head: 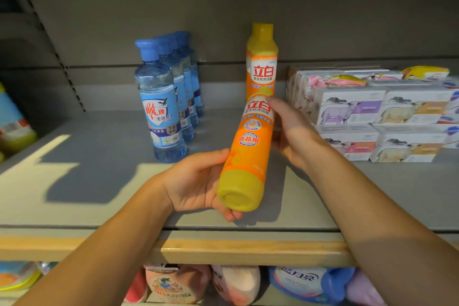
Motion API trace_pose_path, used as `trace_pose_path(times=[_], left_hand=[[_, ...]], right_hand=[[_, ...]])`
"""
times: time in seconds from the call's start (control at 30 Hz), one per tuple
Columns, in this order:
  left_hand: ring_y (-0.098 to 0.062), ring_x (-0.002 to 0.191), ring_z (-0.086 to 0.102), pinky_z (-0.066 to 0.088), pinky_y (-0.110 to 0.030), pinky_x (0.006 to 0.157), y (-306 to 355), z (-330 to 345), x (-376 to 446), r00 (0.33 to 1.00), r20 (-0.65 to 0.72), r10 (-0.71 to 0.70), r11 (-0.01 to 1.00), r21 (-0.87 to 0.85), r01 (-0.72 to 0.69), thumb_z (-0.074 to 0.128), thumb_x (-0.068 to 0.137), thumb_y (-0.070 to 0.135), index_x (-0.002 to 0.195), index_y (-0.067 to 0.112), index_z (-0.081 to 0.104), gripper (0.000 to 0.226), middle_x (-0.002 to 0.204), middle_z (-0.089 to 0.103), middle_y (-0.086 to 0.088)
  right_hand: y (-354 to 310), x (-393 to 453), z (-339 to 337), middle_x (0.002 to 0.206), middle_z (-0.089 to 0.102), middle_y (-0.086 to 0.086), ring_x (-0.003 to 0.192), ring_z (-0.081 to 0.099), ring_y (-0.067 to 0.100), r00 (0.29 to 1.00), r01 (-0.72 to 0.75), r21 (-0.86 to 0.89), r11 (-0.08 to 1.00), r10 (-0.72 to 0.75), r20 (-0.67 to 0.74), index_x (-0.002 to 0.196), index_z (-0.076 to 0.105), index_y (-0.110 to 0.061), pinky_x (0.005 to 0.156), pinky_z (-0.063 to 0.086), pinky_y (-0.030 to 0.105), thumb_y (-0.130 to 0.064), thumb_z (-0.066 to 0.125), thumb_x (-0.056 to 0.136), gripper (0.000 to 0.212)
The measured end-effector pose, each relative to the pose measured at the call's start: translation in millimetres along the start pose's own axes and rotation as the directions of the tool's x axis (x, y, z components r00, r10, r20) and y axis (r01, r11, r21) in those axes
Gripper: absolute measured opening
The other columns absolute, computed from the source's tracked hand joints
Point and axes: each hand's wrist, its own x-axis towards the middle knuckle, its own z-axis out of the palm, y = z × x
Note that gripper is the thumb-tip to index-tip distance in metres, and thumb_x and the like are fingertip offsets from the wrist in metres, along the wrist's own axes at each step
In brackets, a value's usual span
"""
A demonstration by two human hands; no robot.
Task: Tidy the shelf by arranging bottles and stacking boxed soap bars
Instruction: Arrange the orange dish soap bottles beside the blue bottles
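— What have you got from the head view?

— I've got an orange bottle (pixel 250 149) held in both hands, tilted, its yellow base toward me and its top leaning away. My left hand (pixel 198 182) cups the base end, fingers curled under it and thumb along the near side. My right hand (pixel 293 131) grips the upper body from the right, thumb laid across the label (the other fingers are hidden behind the bottle).

— What's past the fingertips?

— Just beyond the right thumb, an upright orange bottle (pixel 262 62) stands at the back of the grey shelf (pixel 99 181); the held one's top overlaps it in view, and I can't tell if they touch. Beyond and left of my left fingers is a row of blue bottles (pixel 166 99), upright, one behind another. Right of my right hand, stacked soap boxes (pixel 372 112) sit in layers.
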Motion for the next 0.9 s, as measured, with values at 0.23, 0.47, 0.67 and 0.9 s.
trace_pose_path(times=[0.23, 0.47, 0.67, 0.9], left_hand=[[-0.032, 0.086, 0.068, 0.059, -0.045, 0.068, -4, -1, 4, 0.956, -0.175, 0.234, 0.967, 0.142, -0.210, 0.097, 0.038, 0.046, 0.118, 0.003, 0.061, 0.097, 0.112, 0.065, -0.021], [-0.016, 0.095, 0.071, 0.057, -0.027, 0.075, -5, -1, 11, 0.784, -0.288, 0.551, 0.754, 0.575, -0.319, 0.090, 0.061, 0.024, 0.116, 0.019, 0.060, 0.062, 0.105, 0.075, 0.000], [-0.005, 0.094, 0.069, 0.058, -0.027, 0.082, -5, -10, 15, 0.630, -0.363, 0.686, 0.557, 0.820, -0.134, 0.085, 0.071, 0.015, 0.111, 0.039, 0.056, 0.054, 0.107, 0.070, 0.013], [-0.003, 0.098, 0.065, 0.055, -0.026, 0.088, -9, -18, 19, 0.570, -0.424, 0.704, 0.471, 0.879, 0.072, 0.082, 0.073, 0.036, 0.121, 0.034, 0.053, 0.056, 0.114, 0.068, 0.011]], right_hand=[[-11, -3, 5, 0.100, 0.074, 0.001, 0.088, 0.073, 0.019, 0.968, 0.248, -0.002, 0.969, -0.247, 0.041, 0.108, 0.066, -0.031, 0.064, 0.056, 0.033, -0.055, 0.065, 0.077, 0.040], [-15, -11, 14, 0.115, 0.069, -0.010, 0.107, 0.067, 0.015, 0.874, 0.481, -0.100, 0.871, -0.467, 0.136, 0.120, 0.055, -0.046, 0.084, 0.058, 0.042, -0.063, 0.078, 0.064, 0.063], [-10, -18, 26, 0.110, 0.071, -0.014, 0.102, 0.068, 0.008, 0.841, 0.537, -0.208, 0.818, -0.498, 0.212, 0.107, 0.060, -0.052, 0.080, 0.057, 0.030, -0.048, 0.075, 0.071, 0.039], [-4, -23, 40, 0.125, 0.060, -0.021, 0.113, 0.060, 0.001, 0.856, 0.513, -0.376, 0.772, -0.424, 0.297, 0.128, 0.042, -0.053, 0.089, 0.054, 0.029, -0.039, 0.076, 0.078, 0.062]])
